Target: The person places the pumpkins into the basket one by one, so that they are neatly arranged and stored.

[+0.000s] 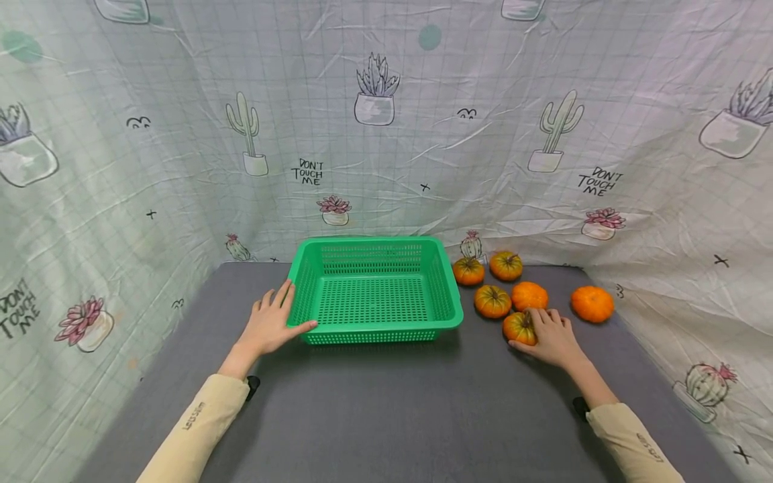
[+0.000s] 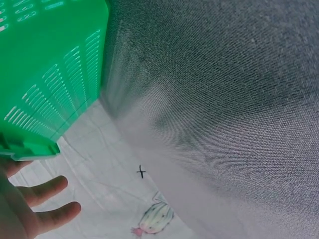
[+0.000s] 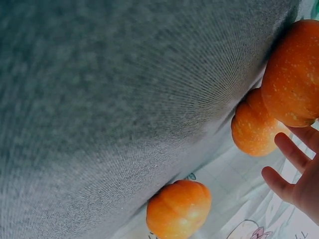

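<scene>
A green perforated plastic basket (image 1: 376,327) stands on the dark grey table with nothing in it. My left hand (image 1: 270,320) rests on its front left corner, thumb along the front rim and fingers spread by the left rim. In the left wrist view, two straight fingers (image 2: 47,193) extend away from the basket wall. To the right of the basket, my right hand (image 1: 552,339) grips the nearest small orange-green pumpkin (image 1: 519,329), thumb low at its front and fingers over its right side. That pumpkin (image 3: 294,74) also shows in the right wrist view.
Near the gripped pumpkin lie an orange pumpkin (image 1: 530,295) and a green-topped pumpkin (image 1: 492,302). Two more, a left one (image 1: 468,271) and a right one (image 1: 506,265), sit at the back. Another orange pumpkin (image 1: 592,304) lies apart at right. Printed cloth (image 1: 423,147) walls the table.
</scene>
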Action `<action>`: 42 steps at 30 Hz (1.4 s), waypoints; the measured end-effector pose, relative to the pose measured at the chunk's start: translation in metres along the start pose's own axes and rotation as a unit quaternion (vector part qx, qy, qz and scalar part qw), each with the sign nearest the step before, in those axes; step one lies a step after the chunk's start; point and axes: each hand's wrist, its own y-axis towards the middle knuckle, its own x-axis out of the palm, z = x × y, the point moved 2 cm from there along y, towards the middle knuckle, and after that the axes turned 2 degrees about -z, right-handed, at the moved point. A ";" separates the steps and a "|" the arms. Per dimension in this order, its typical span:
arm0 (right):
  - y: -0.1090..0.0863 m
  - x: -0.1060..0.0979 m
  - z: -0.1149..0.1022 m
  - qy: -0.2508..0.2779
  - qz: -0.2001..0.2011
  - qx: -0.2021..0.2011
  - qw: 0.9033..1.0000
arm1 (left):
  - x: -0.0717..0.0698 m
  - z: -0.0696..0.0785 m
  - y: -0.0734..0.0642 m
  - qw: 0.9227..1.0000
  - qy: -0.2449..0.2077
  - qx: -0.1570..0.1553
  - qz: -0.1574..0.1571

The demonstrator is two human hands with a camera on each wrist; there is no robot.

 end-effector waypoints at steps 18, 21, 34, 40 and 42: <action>0.004 -0.007 -0.006 0.025 0.023 -0.004 0.999 | 0.004 -0.002 0.001 1.000 0.000 0.002 0.001; 0.008 -0.011 -0.012 0.039 0.025 -0.002 0.999 | 0.002 -0.001 0.000 1.000 0.000 0.002 0.001; 0.026 -0.030 -0.037 0.084 0.040 -0.020 0.995 | 0.003 0.000 -0.001 1.000 0.000 0.002 -0.001; 0.033 -0.040 -0.047 0.092 0.052 -0.038 0.994 | 0.001 0.001 0.000 1.000 0.004 0.001 -0.006; 0.036 -0.043 -0.050 0.092 0.053 -0.040 0.994 | 0.001 0.001 0.000 1.000 0.004 0.001 -0.007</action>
